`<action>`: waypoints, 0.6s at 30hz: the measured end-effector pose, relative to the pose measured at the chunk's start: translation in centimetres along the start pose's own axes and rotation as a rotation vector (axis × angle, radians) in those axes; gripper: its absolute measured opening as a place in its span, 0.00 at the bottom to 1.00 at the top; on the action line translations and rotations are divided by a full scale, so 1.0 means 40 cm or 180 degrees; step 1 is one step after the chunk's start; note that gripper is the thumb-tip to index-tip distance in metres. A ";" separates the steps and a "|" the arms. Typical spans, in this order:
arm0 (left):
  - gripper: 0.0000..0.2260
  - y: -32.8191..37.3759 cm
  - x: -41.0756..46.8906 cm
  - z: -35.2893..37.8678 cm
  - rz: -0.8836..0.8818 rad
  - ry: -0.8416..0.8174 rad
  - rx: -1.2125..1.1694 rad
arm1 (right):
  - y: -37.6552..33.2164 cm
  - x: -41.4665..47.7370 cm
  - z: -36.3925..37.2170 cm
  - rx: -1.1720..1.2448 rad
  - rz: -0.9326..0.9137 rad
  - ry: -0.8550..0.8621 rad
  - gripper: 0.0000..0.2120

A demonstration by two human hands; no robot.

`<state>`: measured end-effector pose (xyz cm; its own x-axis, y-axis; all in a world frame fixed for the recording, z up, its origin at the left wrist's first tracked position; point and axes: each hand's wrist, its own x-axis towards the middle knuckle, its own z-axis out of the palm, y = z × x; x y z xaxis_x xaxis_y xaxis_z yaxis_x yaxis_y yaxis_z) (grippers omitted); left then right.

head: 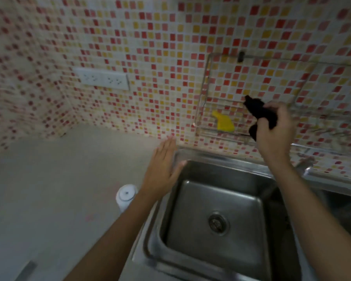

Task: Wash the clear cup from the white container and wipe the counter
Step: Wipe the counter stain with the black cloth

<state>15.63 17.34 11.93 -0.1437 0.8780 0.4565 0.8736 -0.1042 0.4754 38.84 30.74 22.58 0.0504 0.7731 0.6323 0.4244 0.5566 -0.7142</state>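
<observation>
My right hand (274, 128) is raised in front of the wire rack (206, 102) on the tiled wall, shut on a black cloth (257, 112) that bunches out above and below my fingers. My left hand (162, 167) is flat and open, fingers together, hovering over the left rim of the steel sink (195, 159). The grey counter (59, 179) stretches to the left of the sink. Neither a clear cup nor a white container can be picked out; the picture is blurred.
A yellow sponge (224, 122) lies in the wire rack. A white bottle (126, 196) stands on the counter beside my left forearm. The sink drain (217, 222) sits in the basin. A white socket strip (103, 79) is on the wall.
</observation>
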 end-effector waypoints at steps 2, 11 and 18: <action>0.31 -0.098 -0.082 -0.030 -0.0235 -0.0033 0.0050 | -0.060 -0.097 0.036 0.0133 -0.0134 -0.0175 0.15; 0.37 -0.337 -0.305 -0.072 -0.1392 -0.0478 -0.0872 | -0.022 -0.518 0.435 -0.0131 0.0684 -0.1924 0.18; 0.41 -0.413 -0.367 -0.004 -0.1667 -0.0517 -0.1899 | 0.021 -0.629 0.636 -0.0853 0.0714 -0.2980 0.20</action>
<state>3.23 6.10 -2.49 -0.3560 0.9340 -0.0296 0.3099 0.1479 0.9392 14.94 19.50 -1.54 -0.5295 0.8443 -0.0826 0.6880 0.3705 -0.6240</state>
